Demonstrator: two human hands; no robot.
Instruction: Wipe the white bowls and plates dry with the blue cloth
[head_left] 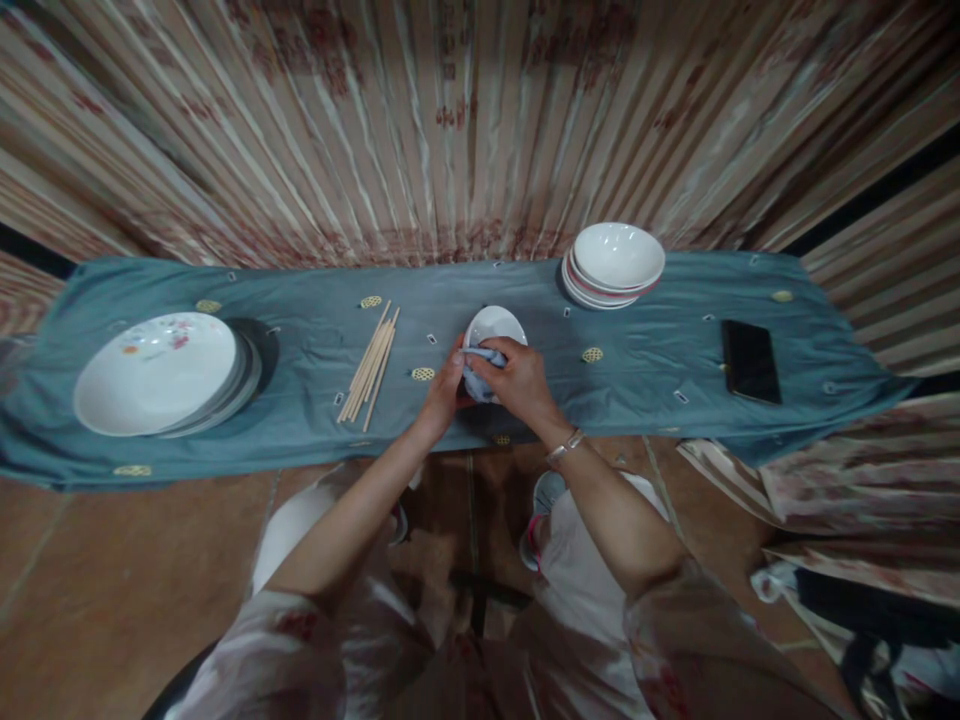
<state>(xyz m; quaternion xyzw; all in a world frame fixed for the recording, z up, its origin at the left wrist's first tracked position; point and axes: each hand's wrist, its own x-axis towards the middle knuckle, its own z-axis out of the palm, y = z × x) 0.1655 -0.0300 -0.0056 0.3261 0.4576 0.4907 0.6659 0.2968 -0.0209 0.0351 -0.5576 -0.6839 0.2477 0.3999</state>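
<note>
A small white bowl (pixel 495 322) is held tilted just above the near edge of the table, in front of me. My left hand (pixel 443 388) is closed on its left side, the thumb at the rim; the fingers underneath are mostly hidden. In my right hand (pixel 523 382), a light blue cloth (pixel 480 386) is bunched against the near side of the bowl. Part of the cloth hangs over the rim, close to my left thumb. A bracelet (pixel 565 446) circles my right wrist.
Blue-green fabric (pixel 517 285) covers the long narrow table. Large flowered plates (pixel 157 375) are stacked at left, with a bundle of chopsticks (pixel 370 368) nearer the middle. To the right are stacked white bowls (pixel 619 258) and a dark phone-like object (pixel 751 361). A pleated curtain (pixel 450 130) hangs behind.
</note>
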